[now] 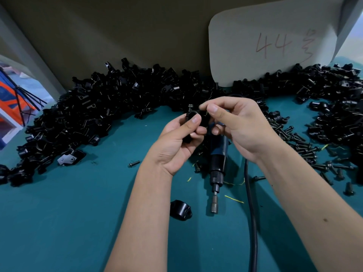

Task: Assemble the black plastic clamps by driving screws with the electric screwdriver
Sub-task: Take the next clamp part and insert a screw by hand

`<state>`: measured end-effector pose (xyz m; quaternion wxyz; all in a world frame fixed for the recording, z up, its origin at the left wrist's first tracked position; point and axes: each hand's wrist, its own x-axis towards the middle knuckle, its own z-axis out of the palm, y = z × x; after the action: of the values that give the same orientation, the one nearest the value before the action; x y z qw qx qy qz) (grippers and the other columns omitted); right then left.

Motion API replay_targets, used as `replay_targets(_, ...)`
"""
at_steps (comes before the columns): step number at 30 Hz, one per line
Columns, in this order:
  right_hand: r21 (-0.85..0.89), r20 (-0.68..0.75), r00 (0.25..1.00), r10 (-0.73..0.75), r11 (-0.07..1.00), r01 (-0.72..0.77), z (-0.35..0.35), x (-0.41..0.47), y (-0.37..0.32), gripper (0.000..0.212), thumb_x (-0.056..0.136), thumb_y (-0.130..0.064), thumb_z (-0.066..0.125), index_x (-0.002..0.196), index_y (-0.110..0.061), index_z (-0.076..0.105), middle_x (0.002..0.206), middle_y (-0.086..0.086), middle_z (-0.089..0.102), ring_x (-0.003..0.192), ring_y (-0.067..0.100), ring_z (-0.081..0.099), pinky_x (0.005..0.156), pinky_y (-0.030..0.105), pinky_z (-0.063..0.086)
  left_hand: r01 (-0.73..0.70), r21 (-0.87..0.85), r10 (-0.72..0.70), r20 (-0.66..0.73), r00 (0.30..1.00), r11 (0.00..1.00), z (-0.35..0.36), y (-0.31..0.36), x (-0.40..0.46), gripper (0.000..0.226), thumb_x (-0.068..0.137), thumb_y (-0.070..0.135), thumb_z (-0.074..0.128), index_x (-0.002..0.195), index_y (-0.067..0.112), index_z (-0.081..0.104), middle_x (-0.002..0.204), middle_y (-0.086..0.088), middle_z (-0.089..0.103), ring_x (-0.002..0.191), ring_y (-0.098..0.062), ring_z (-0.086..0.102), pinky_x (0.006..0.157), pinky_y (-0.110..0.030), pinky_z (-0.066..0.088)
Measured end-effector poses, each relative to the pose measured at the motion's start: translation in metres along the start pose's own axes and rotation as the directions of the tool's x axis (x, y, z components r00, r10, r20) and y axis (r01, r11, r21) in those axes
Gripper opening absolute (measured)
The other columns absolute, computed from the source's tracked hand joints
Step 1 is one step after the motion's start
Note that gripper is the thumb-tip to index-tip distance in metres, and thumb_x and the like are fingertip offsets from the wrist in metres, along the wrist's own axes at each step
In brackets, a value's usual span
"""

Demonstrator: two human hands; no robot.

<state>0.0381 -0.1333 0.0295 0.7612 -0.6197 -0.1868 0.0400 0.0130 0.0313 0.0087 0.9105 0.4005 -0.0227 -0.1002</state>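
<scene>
Above the teal desk (pixel 78 222), the left hand (pixel 176 142) grips a black clamp (pixel 198 118), thumb curled over its front. The right hand (pixel 235 122) pinches at the clamp's top, probably a screw, though the item is too small to tell. The electric screwdriver (pixel 216 165) lies on the desk beneath the hands, bit toward the person. Loose screws (pixel 302 148) lie to the right; a heap of clamp parts (pixel 94 108) rings the far side.
</scene>
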Motion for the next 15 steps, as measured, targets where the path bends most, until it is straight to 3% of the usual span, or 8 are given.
replay_targets(6,0.145,0.169,0.982,0.087,0.983,-0.112,-0.0046,-0.0029,-0.0025,0.019,0.092,-0.023,0.064,0.1,-0.014,0.079,0.083,-0.001,0.075,0.073,0.009,0.066,0.057,0.018,0.041,0.064,-0.105,-0.059,0.05,0.997,0.992,0.0015,0.0005,-0.0046,0.02,0.09,0.007,0.061,0.108,-0.002,0.059,0.096,-0.012,0.07,0.067,-0.007,0.055,0.055,-0.01,0.046)
replay_targets(8,0.155,0.165,0.981,0.102,0.98,-0.128,-0.0051,-0.0025,-0.0021,0.016,0.089,-0.024,0.067,0.096,-0.017,0.081,0.081,-0.001,0.073,0.073,0.009,0.064,0.057,0.018,0.042,0.069,-0.112,-0.062,0.063,0.996,0.991,0.0009,0.0011,-0.0044,0.02,0.091,0.007,0.06,0.109,-0.002,0.06,0.097,-0.012,0.068,0.067,-0.007,0.055,0.055,-0.01,0.046)
replay_targets(11,0.146,0.11,0.986,0.125,0.979,-0.14,-0.0043,-0.0022,-0.0006,0.006,0.082,-0.024,0.076,0.081,-0.019,0.075,0.074,-0.005,0.063,0.068,0.007,0.057,0.055,0.017,0.042,0.081,-0.058,-0.076,0.094,0.993,0.995,0.0007,0.001,-0.0045,0.017,0.091,0.008,0.061,0.098,0.001,0.074,0.095,-0.01,0.068,0.068,-0.006,0.055,0.055,-0.01,0.045)
replay_targets(15,0.148,0.079,0.989,0.129,0.979,-0.139,-0.003,-0.0024,0.0005,0.016,0.08,-0.028,0.078,0.077,-0.018,0.066,0.073,-0.006,0.058,0.063,0.006,0.052,0.054,0.018,0.042,0.091,-0.014,-0.089,0.117,0.989,0.996,0.002,-0.0002,-0.0048,0.017,0.089,0.008,0.063,0.092,0.004,0.079,0.095,-0.01,0.071,0.067,-0.006,0.056,0.056,-0.01,0.046)
